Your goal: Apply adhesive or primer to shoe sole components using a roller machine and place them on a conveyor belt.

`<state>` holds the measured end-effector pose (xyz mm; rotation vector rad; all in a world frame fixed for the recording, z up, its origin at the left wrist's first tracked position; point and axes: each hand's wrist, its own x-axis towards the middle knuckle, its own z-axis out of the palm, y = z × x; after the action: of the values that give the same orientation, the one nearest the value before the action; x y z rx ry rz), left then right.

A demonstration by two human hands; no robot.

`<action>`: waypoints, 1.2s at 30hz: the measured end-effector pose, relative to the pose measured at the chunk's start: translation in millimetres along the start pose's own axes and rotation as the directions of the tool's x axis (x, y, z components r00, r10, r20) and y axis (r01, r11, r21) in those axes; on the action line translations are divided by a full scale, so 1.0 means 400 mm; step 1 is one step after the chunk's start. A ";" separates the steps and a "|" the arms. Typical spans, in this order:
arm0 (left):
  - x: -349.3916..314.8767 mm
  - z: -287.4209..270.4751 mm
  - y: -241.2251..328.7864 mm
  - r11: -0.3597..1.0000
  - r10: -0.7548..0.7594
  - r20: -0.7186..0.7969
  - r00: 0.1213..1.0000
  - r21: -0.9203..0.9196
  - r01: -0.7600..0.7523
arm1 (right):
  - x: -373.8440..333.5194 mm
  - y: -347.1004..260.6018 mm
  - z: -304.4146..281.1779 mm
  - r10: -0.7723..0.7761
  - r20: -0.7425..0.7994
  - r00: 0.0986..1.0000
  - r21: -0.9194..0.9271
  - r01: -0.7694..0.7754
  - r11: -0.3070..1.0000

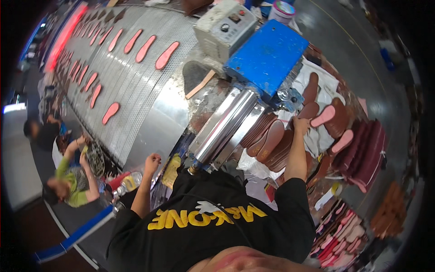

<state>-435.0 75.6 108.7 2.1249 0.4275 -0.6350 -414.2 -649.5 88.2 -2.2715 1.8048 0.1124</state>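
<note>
My right hand [301, 125] reaches over the pile to the right of the machine. Its fingers are closed at the near end of a pink insole [323, 116], which lies slantwise above brown soles. A stack of brown sole-shaped pieces [274, 138] stands just left of that wrist. My left hand [153, 162] hovers at the near end of the conveyor, fingers curled in, with nothing visible in them. Between my arms is a roller machine with shiny metal rollers [226, 122] and a blue housing [267, 54]. A second pink insole [343, 141] rests farther right.
Rows of pink insoles [167, 55] lie on the mesh conveyor [136, 90] at the left. A control box [225, 29] stands behind the rollers. Dark red folded pieces [364, 154] are at the right. Another person in green [79, 190] works at the far left.
</note>
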 end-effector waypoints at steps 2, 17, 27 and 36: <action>-0.035 0.018 -0.062 0.998 0.017 0.023 1.000 -0.065 -0.016 | 0.072 0.012 0.041 0.004 0.016 1.000 0.183 -0.007 0.983; 0.008 0.134 0.860 0.707 0.664 0.403 0.630 -0.065 -0.704 | -0.460 0.090 -0.467 -0.799 -0.231 0.556 0.195 0.831 0.521; 0.029 0.179 0.941 0.100 0.734 0.674 -0.079 -0.222 -0.970 | -0.657 -0.070 -0.388 -0.918 -0.124 0.378 0.223 0.912 0.345; 0.141 0.074 0.866 -0.051 0.884 0.468 0.015 0.127 -0.991 | -0.681 0.048 -0.263 -0.788 -0.011 0.615 0.344 0.743 0.575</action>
<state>-221.6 -143.8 282.9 2.0095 -1.5379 -0.0489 -506.2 -419.1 243.7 -2.4882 0.5535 -0.1605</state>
